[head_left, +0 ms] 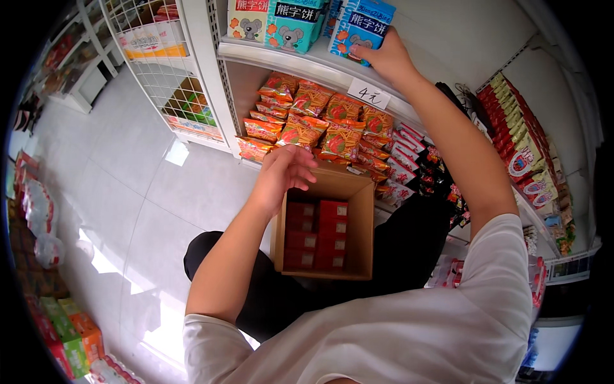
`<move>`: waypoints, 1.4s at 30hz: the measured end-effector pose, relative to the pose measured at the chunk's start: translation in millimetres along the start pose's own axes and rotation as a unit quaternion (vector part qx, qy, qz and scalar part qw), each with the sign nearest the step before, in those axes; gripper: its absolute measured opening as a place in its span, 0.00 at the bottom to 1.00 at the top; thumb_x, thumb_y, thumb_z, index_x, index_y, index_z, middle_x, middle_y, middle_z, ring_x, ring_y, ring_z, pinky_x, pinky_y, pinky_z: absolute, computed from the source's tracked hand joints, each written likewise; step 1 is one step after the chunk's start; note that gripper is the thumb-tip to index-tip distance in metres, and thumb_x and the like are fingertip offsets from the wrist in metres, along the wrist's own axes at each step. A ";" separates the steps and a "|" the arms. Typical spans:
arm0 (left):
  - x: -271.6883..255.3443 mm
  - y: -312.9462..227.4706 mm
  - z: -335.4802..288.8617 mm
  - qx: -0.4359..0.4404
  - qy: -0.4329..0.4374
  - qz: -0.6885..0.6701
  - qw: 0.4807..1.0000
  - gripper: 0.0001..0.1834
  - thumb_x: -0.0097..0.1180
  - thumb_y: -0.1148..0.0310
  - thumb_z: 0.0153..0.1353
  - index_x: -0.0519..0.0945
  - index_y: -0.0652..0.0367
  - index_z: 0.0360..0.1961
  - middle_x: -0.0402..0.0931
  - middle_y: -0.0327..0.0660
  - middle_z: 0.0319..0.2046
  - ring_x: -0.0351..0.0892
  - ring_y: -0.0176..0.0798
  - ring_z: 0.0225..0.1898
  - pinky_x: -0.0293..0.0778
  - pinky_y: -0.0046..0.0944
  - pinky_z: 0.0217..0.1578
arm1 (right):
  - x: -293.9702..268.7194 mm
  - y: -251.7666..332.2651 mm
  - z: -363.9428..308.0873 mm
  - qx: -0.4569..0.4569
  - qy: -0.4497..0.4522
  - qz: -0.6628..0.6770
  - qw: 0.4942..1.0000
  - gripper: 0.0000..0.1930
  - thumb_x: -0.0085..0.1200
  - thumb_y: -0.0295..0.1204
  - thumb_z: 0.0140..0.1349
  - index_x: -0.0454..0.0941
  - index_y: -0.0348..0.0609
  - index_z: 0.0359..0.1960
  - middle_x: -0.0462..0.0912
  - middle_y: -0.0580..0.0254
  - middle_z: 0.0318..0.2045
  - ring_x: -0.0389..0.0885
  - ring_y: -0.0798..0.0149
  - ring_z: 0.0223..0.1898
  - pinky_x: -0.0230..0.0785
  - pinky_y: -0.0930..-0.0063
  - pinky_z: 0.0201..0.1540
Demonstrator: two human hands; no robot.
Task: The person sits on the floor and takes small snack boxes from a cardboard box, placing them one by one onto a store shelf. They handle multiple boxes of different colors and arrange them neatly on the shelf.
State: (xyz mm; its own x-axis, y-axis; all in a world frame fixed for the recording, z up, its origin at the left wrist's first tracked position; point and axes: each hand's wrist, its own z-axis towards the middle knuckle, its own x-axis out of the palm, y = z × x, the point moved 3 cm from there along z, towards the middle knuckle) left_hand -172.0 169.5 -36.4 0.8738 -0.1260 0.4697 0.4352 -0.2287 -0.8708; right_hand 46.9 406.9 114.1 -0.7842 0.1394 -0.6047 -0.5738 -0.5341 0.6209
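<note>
Head view, one frame. I see the right hand (387, 57) up at 1 o'clock, fingers wrapped on a blue carton (363, 27) standing at the front edge of the upper shelf (307, 64), just beside two teal cartons (291, 25) at 12.

The left hand (284, 169) hovers near centre, fingers loosely spread and holding nothing, just over the back rim of an open cardboard box (358, 230). The box rests on the lap, and red packs (318, 233) lie in rows inside it, filling the left part.

My judgement on doing this well: keep the blue carton upright and square with its neighbours, push it back from the lip so it cannot tip, and steady the cardboard box with the free hand.

Surroundings: orange snack bags (320, 121) crowd the lower shelf at 12, red packets (521, 147) run along a shelf at 3, and a wire rack (166, 70) stands at 11. The pale tiled floor (121, 185) spreads at 9, with wrapped bottles (38, 211) and green and orange cartons (73, 336) along the left rim.
</note>
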 end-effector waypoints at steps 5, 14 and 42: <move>8.7 0.0 11.3 0.000 0.006 0.013 1.000 0.22 0.41 0.51 0.77 0.78 0.59 0.43 0.83 0.44 0.39 0.84 0.41 0.36 0.78 0.39 0.36 | 13.9 -32.5 25.3 -0.018 0.041 -0.046 0.998 0.38 0.74 0.44 0.56 0.70 0.29 0.58 0.85 0.43 0.52 0.85 0.48 0.55 0.76 0.61 0.58; 31.5 7.4 22.1 -0.011 0.007 0.084 0.996 0.18 0.46 0.55 0.76 0.79 0.60 0.43 0.83 0.43 0.38 0.85 0.40 0.37 0.79 0.37 0.35 | 11.3 -37.3 24.6 -0.061 0.030 -0.135 0.988 0.38 0.70 0.54 0.58 0.77 0.36 0.60 0.86 0.44 0.49 0.84 0.42 0.55 0.75 0.56 0.60; 91.8 247.3 77.5 -0.294 0.239 0.732 0.567 0.18 0.55 0.68 0.65 0.80 0.59 0.56 0.82 0.52 0.53 0.82 0.57 0.56 0.78 0.53 0.56 | -118.8 -141.0 -244.0 -0.007 -0.013 0.235 0.972 0.14 0.62 0.19 0.66 0.75 0.39 0.21 0.76 0.73 0.19 0.68 0.84 0.22 0.57 0.85 0.26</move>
State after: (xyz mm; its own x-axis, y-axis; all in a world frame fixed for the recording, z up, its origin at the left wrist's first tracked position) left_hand 32.6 176.1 -219.9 -0.0135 -0.8109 -0.5851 -0.9500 0.1930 -0.2456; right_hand 278.6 262.1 -23.3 -0.9646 -0.1024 -0.2432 -0.1476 -0.5545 0.8190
